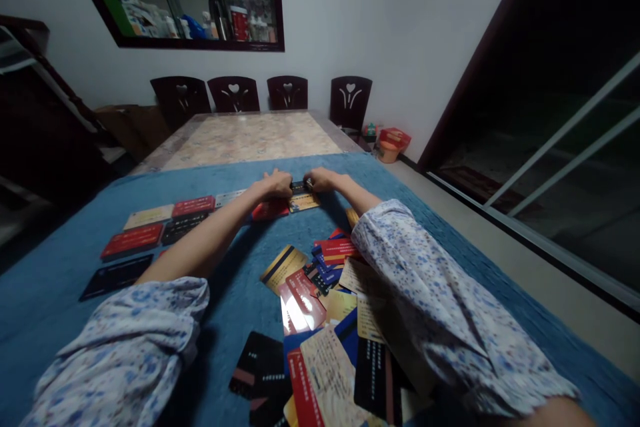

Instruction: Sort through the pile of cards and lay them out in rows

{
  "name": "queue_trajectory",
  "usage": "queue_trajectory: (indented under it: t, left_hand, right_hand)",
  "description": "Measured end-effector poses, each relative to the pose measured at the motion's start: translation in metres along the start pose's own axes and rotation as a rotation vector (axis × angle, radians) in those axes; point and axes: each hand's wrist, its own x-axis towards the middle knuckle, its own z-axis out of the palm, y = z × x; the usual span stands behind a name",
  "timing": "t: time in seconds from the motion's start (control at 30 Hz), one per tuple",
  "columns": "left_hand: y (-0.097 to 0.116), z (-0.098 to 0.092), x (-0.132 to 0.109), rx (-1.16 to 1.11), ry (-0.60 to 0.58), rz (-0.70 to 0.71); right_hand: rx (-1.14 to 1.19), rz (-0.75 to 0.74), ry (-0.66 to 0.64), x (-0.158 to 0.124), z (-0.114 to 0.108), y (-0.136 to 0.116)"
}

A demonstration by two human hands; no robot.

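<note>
- Flanking a dark card (299, 187), the left grip (279, 184) and right grip (323, 180) have curled fingers at its two ends; whether they pinch it or only touch it, I cannot tell.
- Just on the near side of that card lies a tan card (304, 203), their long edges close together; a red card (271, 210) sits beneath the left wrist.
- Leftward, more cards lie in rough rows, a pale card (149, 217) and a navy card (117, 277) among them, partly behind the left forearm.
- Nearer the body spreads a loose pile of cards (327, 367), edges overlapping at many angles, its right side under the right sleeve (425, 287).
- A channel of blue cloth (235, 293) gives room between rows and pile; more stretches to the right of the right wrist.
- Beyond both hands, a strip of cloth ends at its far edge, where the patterned desk (260, 130) shows.
- Four chairs (351, 103) stand past the desk's far end.
</note>
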Motion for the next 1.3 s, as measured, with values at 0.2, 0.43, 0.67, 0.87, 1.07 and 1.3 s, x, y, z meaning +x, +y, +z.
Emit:
queue_trajectory:
  t: [0.2,0.43,0.67,0.87,1.07,1.3]
  left_hand:
    - [0.005,-0.003,-0.003,0.072,-0.030,-0.003]
    - [0.007,-0.007,-0.006,0.068,-0.037,-0.014]
    - [0.015,-0.015,-0.016,0.034,0.037,0.005]
    - [0.038,-0.009,-0.042,0.051,0.117,0.113]
    - [0.068,0.006,-0.071,-0.007,0.197,0.235]
    - [0.086,0.024,-0.090,-0.012,0.233,0.306]
  right_hand:
    - [0.009,-0.002,0.029,-0.005,0.001,0.000]
    - [0.047,-0.014,0.042,-0.012,-0.001,0.004]
    - [0.068,0.026,0.107,-0.033,-0.001,0.019]
    - [-0.012,0.130,0.118,-0.080,0.002,0.025]
    - [-0.046,0.236,0.131,-0.122,0.009,0.021]
    - [-0.038,0.304,0.101,-0.145,0.021,0.015]
